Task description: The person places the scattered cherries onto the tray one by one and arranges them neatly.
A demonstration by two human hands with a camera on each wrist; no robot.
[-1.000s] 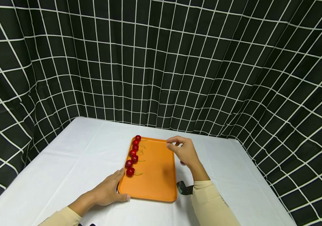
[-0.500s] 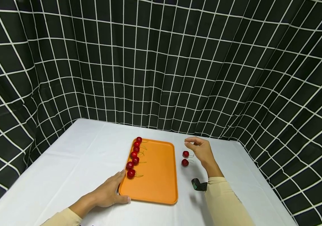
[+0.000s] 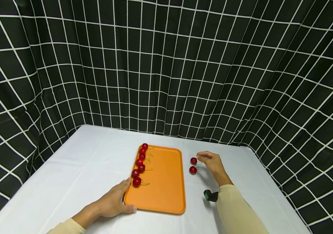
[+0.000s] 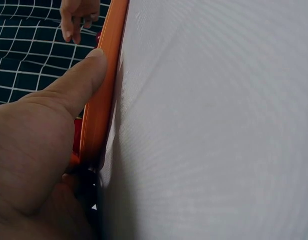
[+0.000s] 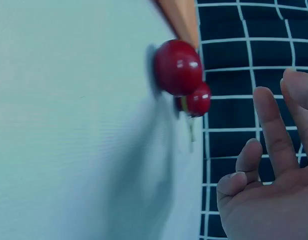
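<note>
An orange tray lies on the white-covered table, with several red stemmed cherries lined up along its left side. My left hand rests against the tray's near left corner, fingers along the side and thumb at the front edge. In the left wrist view its straight thumb touches the tray wall. Right of the tray lie a far cherry and a near cherry, stems pointing right. Just right of the far one hovers my right hand, fingers loosely bent and apart in the right wrist view, holding nothing.
The white tablecloth extends on both sides of the tray. A black curtain with a white grid encloses the back and sides. A dark wrist-worn device sticks out beside the right sleeve.
My right hand has moved from above the tray's far right edge to the right, then lowered beside the two loose cherries, which have come into view. The left hand stays at the tray corner.
</note>
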